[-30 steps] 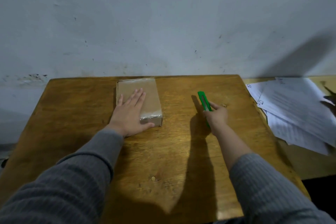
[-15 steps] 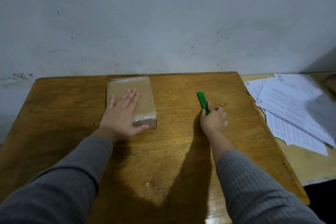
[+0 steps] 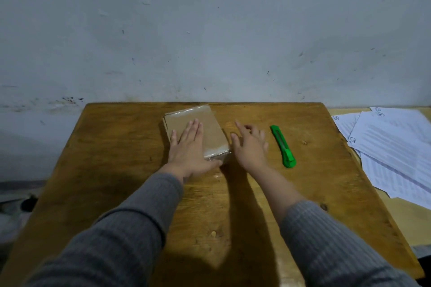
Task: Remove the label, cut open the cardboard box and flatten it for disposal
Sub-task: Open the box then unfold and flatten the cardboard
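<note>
The left hand [image 3: 190, 147] presses flat on the box [image 3: 198, 131] near the table's [image 3: 116, 170] far edge. The right hand [image 3: 250, 147], fingers spread and empty, hovers between the box and the green knife [image 3: 282, 145].

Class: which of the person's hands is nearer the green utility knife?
Right. The right hand hovers just left of the green utility knife; the left hand rests on the cardboard box, farther away.

We have one head-worn view, looking forward and down across the table [image 3: 116, 170] toward its far edge and the wall [image 3: 210, 30].
</note>
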{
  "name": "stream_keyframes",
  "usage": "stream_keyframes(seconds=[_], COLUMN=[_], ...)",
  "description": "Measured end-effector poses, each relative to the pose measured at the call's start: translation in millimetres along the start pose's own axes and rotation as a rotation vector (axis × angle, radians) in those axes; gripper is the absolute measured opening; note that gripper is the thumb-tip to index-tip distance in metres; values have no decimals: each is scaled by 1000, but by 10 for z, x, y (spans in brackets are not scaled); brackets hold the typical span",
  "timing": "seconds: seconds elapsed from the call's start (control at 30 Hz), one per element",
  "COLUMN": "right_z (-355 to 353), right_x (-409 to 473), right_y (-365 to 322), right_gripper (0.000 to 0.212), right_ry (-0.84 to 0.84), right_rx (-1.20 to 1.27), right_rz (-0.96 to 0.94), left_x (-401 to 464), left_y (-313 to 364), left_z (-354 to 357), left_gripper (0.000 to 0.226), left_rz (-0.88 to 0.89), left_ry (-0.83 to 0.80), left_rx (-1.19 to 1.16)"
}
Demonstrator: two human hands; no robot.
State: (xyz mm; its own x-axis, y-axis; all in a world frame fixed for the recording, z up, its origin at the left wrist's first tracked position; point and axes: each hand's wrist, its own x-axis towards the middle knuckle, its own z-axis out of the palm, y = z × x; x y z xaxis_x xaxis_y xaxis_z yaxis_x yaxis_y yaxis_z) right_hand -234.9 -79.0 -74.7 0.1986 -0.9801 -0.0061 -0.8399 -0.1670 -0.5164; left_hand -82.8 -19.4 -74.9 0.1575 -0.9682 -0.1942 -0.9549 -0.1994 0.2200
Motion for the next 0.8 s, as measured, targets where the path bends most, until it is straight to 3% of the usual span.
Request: stream_keyframes(seconds=[0.1, 0.23, 0.37, 0.6, 0.73, 0.8], right_z=[119, 247, 312, 276, 240, 282], right_x=[-99, -218, -258, -23, -6, -114], right_y=[-274, -403, -395, -315, -339, -353], right_gripper=[45, 45, 51, 55, 57, 63], right_ry=[40, -6, -61, -168, -140, -109], right_rx=[47, -69, -210, -323, -404, -366], right_rz=[-114, -229, -268, -307, -336, -252], left_x=[10, 11, 41, 20, -7, -24], left_y=[-287, -692, -830, -759, -687, -645], left_z=[-111, -205, -135, -68, -31, -15], left_gripper=[101, 69, 69, 68, 67, 67], left_rz=[30, -75, -33, -60, -111, -142], left_ry=[51, 78, 29, 25, 39, 47], left_rx=[-32, -43, 61, 27, 16, 24])
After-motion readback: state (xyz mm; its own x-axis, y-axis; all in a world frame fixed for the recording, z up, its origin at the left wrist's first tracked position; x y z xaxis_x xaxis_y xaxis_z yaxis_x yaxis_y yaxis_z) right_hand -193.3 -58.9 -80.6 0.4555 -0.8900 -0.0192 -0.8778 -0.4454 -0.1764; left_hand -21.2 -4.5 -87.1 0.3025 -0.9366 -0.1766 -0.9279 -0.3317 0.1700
